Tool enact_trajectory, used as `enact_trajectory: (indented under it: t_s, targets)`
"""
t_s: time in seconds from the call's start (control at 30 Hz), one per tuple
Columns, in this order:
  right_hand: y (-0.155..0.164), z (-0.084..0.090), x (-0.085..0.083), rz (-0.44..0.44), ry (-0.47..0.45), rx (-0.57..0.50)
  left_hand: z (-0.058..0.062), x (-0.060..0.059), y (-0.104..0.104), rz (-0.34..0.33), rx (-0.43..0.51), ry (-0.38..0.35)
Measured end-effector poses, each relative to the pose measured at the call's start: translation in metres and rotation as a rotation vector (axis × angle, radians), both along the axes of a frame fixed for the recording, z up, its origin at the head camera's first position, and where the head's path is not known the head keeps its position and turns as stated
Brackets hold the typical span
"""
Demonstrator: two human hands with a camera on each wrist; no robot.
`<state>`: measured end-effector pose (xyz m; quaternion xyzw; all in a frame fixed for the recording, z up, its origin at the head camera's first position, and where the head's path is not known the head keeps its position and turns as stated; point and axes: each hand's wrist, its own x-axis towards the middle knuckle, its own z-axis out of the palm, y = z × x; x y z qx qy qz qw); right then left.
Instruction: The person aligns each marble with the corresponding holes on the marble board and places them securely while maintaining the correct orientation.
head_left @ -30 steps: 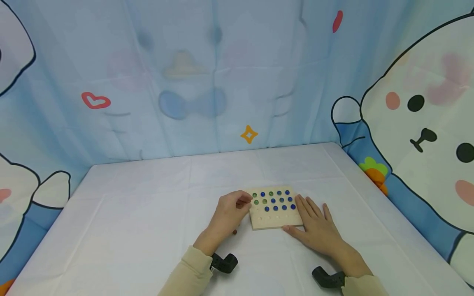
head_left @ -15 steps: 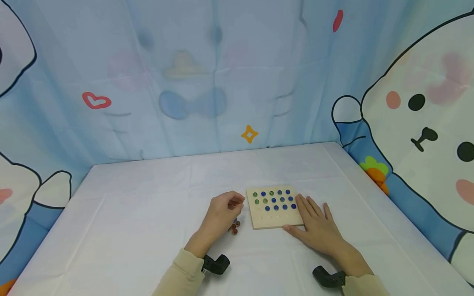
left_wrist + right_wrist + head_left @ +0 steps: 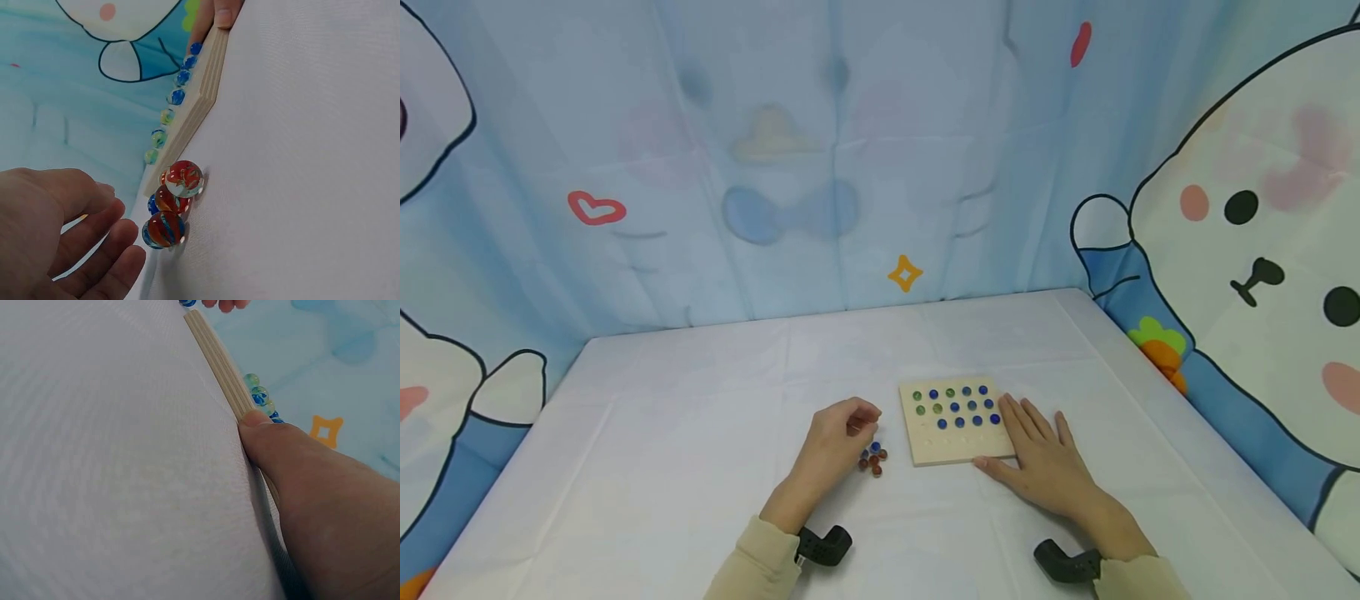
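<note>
My right hand (image 3: 1045,462) lies flat, thumb against the wooden board (image 3: 953,421), steadying it. My left hand (image 3: 835,437) hovers with loosely curled, empty fingers (image 3: 109,250) just beside the loose marbles (image 3: 872,457), left of the board.

Person is wearing cream long sleeves (image 3: 760,562) on both arms; black angled camera mounts (image 3: 823,546) are sitting at each wrist; hands (image 3: 835,437) bare.

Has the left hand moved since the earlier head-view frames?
Yes. The left hand has drawn back leftward off the wooden board, which stayed put, and now sits beside the loose marbles.
</note>
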<state>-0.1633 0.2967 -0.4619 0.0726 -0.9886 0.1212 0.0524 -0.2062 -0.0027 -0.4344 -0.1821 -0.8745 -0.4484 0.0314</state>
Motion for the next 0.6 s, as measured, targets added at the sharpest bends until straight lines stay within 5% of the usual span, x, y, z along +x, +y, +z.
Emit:
enact_trajectory:
  t_s: [0.6]
  targets:
    - [-0.0015,-0.0007,-0.0017,-0.003,0.002,-0.003,-0.0094,-0.002,-0.0068,-0.108,0.044,-0.133]
